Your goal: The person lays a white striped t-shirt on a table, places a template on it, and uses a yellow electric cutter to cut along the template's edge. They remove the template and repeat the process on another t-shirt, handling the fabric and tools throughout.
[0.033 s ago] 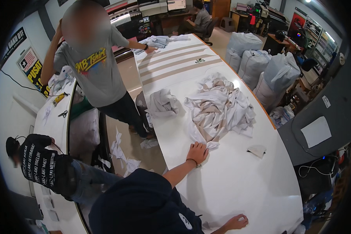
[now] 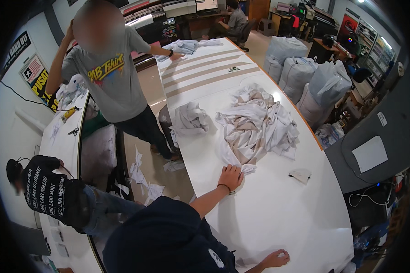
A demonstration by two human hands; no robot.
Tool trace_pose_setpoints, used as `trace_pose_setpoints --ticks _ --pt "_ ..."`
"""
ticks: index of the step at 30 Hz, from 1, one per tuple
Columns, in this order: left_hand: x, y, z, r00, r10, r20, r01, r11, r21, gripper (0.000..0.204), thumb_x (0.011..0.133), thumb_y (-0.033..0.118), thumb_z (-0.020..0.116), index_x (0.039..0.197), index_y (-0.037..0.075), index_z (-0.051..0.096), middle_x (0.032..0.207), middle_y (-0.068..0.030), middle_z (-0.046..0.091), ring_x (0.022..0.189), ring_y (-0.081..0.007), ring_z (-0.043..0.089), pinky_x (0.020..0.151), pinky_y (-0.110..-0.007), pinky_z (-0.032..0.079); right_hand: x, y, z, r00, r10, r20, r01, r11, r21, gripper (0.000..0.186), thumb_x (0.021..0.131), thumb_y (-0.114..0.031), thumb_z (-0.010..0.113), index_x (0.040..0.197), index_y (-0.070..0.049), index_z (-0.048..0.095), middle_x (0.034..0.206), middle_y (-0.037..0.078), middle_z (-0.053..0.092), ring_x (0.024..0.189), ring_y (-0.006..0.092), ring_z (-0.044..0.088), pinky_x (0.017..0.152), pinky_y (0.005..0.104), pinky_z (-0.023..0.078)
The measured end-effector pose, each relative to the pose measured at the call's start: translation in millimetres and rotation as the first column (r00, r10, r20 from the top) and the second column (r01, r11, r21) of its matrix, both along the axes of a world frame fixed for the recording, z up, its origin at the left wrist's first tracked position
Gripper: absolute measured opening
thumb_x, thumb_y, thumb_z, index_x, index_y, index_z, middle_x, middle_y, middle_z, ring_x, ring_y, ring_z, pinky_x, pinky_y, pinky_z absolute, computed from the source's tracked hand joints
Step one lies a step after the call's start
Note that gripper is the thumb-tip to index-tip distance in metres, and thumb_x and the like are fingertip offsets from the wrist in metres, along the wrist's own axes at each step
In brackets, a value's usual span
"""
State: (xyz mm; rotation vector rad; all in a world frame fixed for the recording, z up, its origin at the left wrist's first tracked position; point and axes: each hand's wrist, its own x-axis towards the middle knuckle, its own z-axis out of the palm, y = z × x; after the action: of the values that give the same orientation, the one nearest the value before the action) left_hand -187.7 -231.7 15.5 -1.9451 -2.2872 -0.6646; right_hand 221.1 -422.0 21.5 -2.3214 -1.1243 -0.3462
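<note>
My left hand point(image 2: 231, 177) rests palm down on the white table point(image 2: 278, 214), fingers out and slightly bent. Its fingertips touch or lie close beside the near edge of a crumpled heap of white and beige fabric point(image 2: 255, 127). Lower down, my right hand point(image 2: 275, 258) lies on the tabletop near its front edge, fingers loosely bent, with nothing visible in it. A small whitish fabric scrap point(image 2: 300, 175) sits right of the heap. Left of the heap is a bundled greyish-white cloth point(image 2: 190, 119).
Across the table, a person in a grey shirt point(image 2: 114, 82) leans a hand beside striped fabric point(image 2: 205, 73). At left, another person in black point(image 2: 48, 191) works at a side bench with scissors point(image 2: 73, 132). Stuffed white sacks point(image 2: 298, 75) stand along the right; scraps point(image 2: 139, 173) litter the floor.
</note>
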Motion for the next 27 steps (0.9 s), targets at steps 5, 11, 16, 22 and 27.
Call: trace_pose_setpoints --ticks 5,11,16,22,27 --pt "-7 5 5 0.999 -0.002 0.033 0.003 1.0 -0.019 0.027 0.097 0.034 0.058 0.099 0.007 0.062 0.098 -0.0105 0.06 0.1 -0.0292 0.054 0.085 -0.045 0.041 -3 8 -6 0.994 0.053 0.101 -0.052 0.999 -0.006 0.021 0.099 -0.029 0.06 0.1 -0.008 0.063 0.107 0.009 0.06 0.102 0.0325 0.057 0.081 0.0484 0.048" --pt "-9 4 11 0.998 -0.004 0.062 0.011 0.994 -0.111 0.029 0.097 0.034 0.057 0.102 0.006 0.062 0.101 -0.0111 0.06 0.101 -0.0286 0.054 0.086 -0.045 0.041 -3 7 -3 0.996 -0.03 0.088 0.04 0.992 -0.12 0.021 0.099 -0.029 0.06 0.1 -0.008 0.063 0.109 0.009 0.06 0.103 0.0325 0.057 0.081 0.0478 0.049" --pt "-10 3 14 0.997 -0.004 0.073 0.012 0.995 -0.1 0.025 0.096 0.031 0.058 0.099 0.007 0.062 0.099 -0.0102 0.06 0.101 -0.0286 0.054 0.085 -0.045 0.042 -9 14 -1 0.998 -0.045 0.043 0.05 0.991 -0.128 0.021 0.099 -0.028 0.059 0.101 -0.008 0.063 0.109 0.009 0.061 0.101 0.0334 0.058 0.08 0.0493 0.05" --pt "-10 10 -6 0.996 0.001 0.085 0.01 0.992 -0.125 0.023 0.096 0.031 0.056 0.098 0.009 0.062 0.102 -0.009 0.062 0.104 -0.0294 0.055 0.088 -0.047 0.042 15 12 -30 0.993 -0.07 0.092 0.081 0.99 -0.113 0.019 0.097 -0.024 0.061 0.102 -0.007 0.064 0.106 0.011 0.063 0.1 0.0341 0.059 0.079 0.0489 0.05" --pt "-6 -7 9 0.917 -0.189 0.351 0.195 0.981 0.019 0.015 0.092 0.022 0.065 0.09 0.008 0.065 0.103 -0.0117 0.061 0.1 -0.0322 0.054 0.087 -0.047 0.043 10 15 -27 0.996 -0.036 0.08 0.042 0.997 -0.066 0.019 0.095 -0.023 0.063 0.104 -0.007 0.062 0.109 0.012 0.061 0.102 0.0367 0.057 0.082 0.0512 0.047"
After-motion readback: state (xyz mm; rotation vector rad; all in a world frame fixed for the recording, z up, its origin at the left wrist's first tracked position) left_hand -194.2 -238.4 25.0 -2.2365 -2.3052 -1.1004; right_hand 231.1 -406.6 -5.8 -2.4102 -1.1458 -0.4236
